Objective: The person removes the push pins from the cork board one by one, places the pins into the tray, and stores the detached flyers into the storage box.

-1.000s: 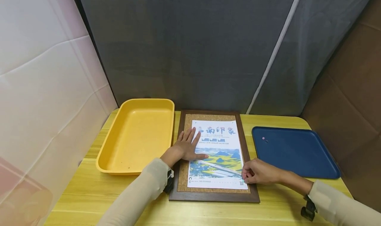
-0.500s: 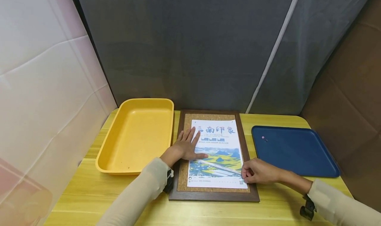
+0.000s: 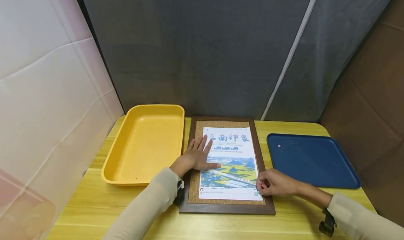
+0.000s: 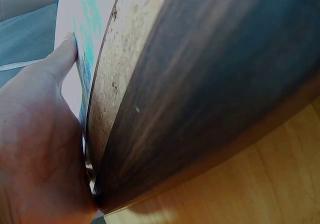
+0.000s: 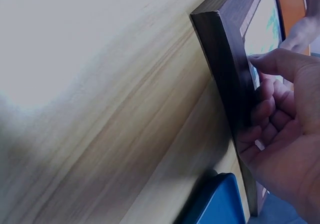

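A printed poster (image 3: 231,177) lies on a cork board (image 3: 227,201) with a dark brown frame (image 3: 227,208). My left hand (image 3: 197,158) rests flat on the poster's left side, fingers spread and thumb pointing right. At the lower right corner, my right hand (image 3: 274,182) pinches a small greenish pushpin (image 3: 257,192) between thumb and curled forefinger; the fingers mostly hide it. Small pins show at the poster's upper corners, and a pale one (image 3: 201,190) at the lower left. In the right wrist view, the other right fingers curl beside the frame's edge (image 5: 220,59).
To the left stands a deep yellow tray (image 3: 108,175). A blue tray (image 3: 315,162) lies at the right, with a tiny pink item (image 3: 279,146) and a dark one in it. The wooden table (image 3: 91,205) meets a grey partition (image 3: 195,57) behind.
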`<state>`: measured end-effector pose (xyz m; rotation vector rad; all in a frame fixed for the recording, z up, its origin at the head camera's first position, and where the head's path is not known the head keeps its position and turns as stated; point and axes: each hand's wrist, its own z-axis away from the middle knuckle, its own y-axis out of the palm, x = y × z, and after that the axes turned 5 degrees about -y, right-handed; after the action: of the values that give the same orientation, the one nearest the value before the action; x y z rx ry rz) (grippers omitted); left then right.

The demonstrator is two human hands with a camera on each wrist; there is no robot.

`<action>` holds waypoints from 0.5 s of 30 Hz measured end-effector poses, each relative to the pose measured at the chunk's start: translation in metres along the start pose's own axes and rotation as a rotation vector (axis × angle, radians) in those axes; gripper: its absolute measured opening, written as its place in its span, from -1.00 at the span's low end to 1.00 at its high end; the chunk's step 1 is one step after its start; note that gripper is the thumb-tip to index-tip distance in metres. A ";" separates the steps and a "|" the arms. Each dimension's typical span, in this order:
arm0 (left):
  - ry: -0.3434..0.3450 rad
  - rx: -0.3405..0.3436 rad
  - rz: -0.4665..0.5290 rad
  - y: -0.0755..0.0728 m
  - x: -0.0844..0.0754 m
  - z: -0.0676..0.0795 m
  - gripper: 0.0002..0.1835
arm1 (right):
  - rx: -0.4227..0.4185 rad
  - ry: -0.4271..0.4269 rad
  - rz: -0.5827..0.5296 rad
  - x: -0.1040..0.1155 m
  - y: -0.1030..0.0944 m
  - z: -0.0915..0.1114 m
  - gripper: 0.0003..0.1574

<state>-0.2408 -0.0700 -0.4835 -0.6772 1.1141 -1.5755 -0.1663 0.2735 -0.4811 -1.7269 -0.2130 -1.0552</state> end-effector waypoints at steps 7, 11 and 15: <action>0.007 -0.017 -0.028 -0.005 -0.003 0.008 0.22 | 0.010 0.029 -0.088 -0.002 0.004 0.004 -0.79; 0.007 -0.028 -0.029 -0.006 -0.003 0.009 0.22 | -0.010 0.045 -0.090 -0.001 0.001 0.003 -0.83; 0.008 -0.035 -0.029 -0.006 -0.002 0.008 0.23 | -0.035 0.053 -0.111 -0.002 -0.001 0.003 -0.86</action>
<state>-0.2357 -0.0701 -0.4747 -0.7138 1.1450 -1.5879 -0.1664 0.2767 -0.4822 -1.7321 -0.2608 -1.1899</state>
